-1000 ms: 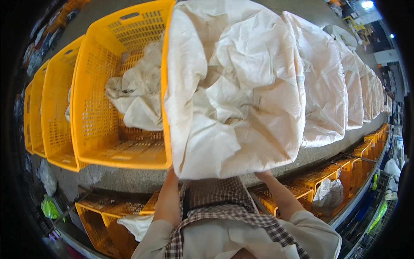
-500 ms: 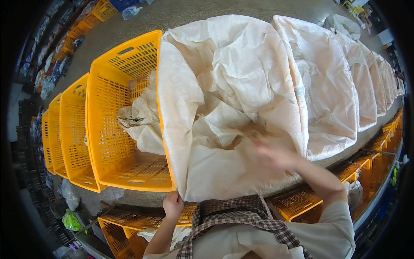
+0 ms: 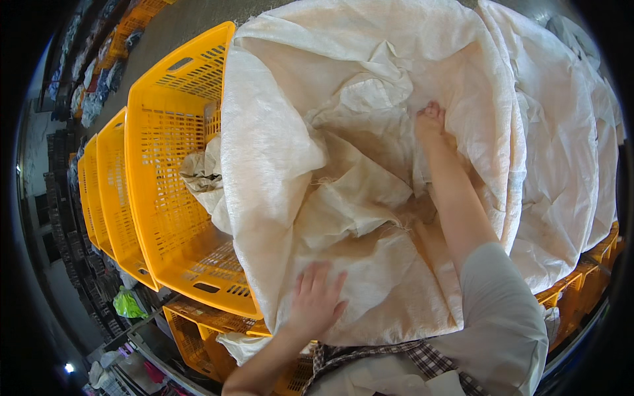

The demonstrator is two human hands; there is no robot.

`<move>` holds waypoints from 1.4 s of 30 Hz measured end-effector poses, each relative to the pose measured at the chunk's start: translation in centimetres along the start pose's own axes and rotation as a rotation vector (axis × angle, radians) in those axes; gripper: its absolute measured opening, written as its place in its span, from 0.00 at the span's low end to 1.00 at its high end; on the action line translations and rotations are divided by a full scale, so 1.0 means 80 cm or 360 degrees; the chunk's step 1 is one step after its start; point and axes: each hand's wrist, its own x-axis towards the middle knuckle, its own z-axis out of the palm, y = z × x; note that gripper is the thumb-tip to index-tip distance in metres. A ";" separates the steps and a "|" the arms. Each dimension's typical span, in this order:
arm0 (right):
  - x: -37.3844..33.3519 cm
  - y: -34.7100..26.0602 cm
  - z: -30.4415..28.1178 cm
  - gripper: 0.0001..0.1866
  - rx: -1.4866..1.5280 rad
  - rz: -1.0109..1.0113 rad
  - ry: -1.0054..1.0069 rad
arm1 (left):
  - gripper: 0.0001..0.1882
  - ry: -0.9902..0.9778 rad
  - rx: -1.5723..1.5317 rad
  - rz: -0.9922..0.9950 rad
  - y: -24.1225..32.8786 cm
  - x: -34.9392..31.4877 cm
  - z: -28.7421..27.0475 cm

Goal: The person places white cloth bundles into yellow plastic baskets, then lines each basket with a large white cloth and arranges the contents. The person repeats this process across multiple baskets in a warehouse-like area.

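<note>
A large off-white woven sack liner [image 3: 264, 132] is spread over a crate. Its creased cloth sags into the middle and hangs over the near rim. My left hand [image 3: 317, 300] lies flat on the near side of the liner, fingers spread. Deep inside, my right hand [image 3: 432, 125] presses against the cloth toward the far right, its fingertips apart and seen foreshortened. Neither hand appears to grip the fabric. The liner hides the crate under it.
Left of the liner is an open yellow plastic crate [image 3: 172, 165] holding a crumpled sack [image 3: 214, 175], with more yellow crates [image 3: 119, 198] beyond it. Another white-lined crate [image 3: 555, 152] adjoins on the right. Yellow crates [image 3: 198, 336] also stand near my body. A green bag [image 3: 127, 303] is at lower left.
My left hand has left the yellow crate's near corner and now rests on the liner. My right hand has moved farther into the sack. The view has shifted closer.
</note>
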 end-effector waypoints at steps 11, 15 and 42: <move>-0.307 -0.109 0.007 0.42 0.1688 -0.0277 -0.1061 | 0.27 -0.1511 0.0061 -0.0080 -0.074 0.172 0.194; -0.310 -0.078 0.053 0.40 0.0959 -0.0540 -0.1309 | 0.16 -0.0632 -0.0738 0.0297 -0.021 0.143 0.097; -0.462 -0.342 -0.434 0.30 0.2690 -0.0088 0.0243 | 0.24 0.0090 -0.4078 0.0360 -0.472 -0.010 -0.135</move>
